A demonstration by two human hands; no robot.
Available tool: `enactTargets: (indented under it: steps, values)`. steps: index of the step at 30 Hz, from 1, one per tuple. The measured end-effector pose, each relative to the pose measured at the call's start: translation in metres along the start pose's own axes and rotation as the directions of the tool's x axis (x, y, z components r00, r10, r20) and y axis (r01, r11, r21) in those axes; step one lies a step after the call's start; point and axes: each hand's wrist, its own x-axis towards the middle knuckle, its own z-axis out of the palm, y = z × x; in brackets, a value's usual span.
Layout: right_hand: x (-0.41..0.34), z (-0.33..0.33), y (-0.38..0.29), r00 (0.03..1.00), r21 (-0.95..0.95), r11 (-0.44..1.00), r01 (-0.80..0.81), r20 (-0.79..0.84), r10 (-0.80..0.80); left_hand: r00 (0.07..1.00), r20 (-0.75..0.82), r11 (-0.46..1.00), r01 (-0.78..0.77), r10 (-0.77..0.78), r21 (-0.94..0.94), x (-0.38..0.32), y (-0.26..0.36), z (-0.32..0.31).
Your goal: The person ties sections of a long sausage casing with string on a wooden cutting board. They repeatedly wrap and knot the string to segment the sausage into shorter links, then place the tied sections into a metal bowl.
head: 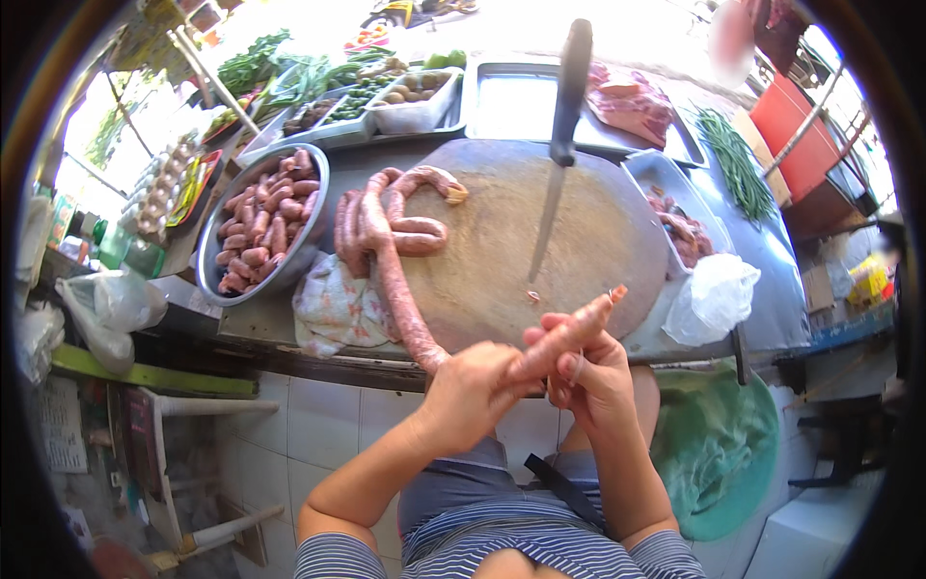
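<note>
A long raw sausage rope [398, 293] runs from a coiled heap on the left of the round wooden chopping board [492, 239] down into my hands. My left hand [474, 391] is wrapped around it in front of the board's near edge. The sausage's end juts up to the right through the fingers of my right hand [593, 369], which also has a thin pale strand by its thumb. A dark-handled knife [564, 108] stands tip-down on the board. Near its tip lies a small reddish scrap [533, 296].
At left, a metal basin [320, 217] holds many short sausages, with a patterned cloth [336, 307] beside it. A plastic tub of meat [684, 239] and a clear plastic bag [712, 297] sit at right. Behind are a metal tray [499, 134] with a meat slab and vegetable containers [419, 116].
</note>
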Motion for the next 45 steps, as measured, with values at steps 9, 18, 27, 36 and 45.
enactTargets:
  steps: [9,18,27,36,45]
  values:
    - [0.012,-0.019,-0.032,0.983,-0.432,0.888,0.159,-0.019,-0.185,0.961,0.166,0.611,0.27,-0.223,-0.744,0.033,-0.009,0.026]
    - [0.025,-0.029,-0.09,0.87,-0.714,0.606,0.351,0.489,0.071,0.862,0.447,0.477,0.506,-0.239,-0.719,0.031,-0.011,0.011]
    - [0.028,-0.02,-0.059,0.943,-0.866,0.495,0.067,0.217,0.251,0.666,0.692,0.325,0.743,-0.279,-0.585,0.033,-0.031,0.003]
    - [0.021,-0.028,-0.051,0.965,-0.804,0.559,0.203,0.263,0.027,0.839,0.495,0.589,0.523,-0.226,-0.616,0.039,-0.021,0.017]
    - [0.015,-0.029,-0.039,0.971,-0.709,0.67,0.222,0.223,-0.087,0.842,0.489,0.415,0.539,-0.23,-0.733,0.038,-0.014,0.019]
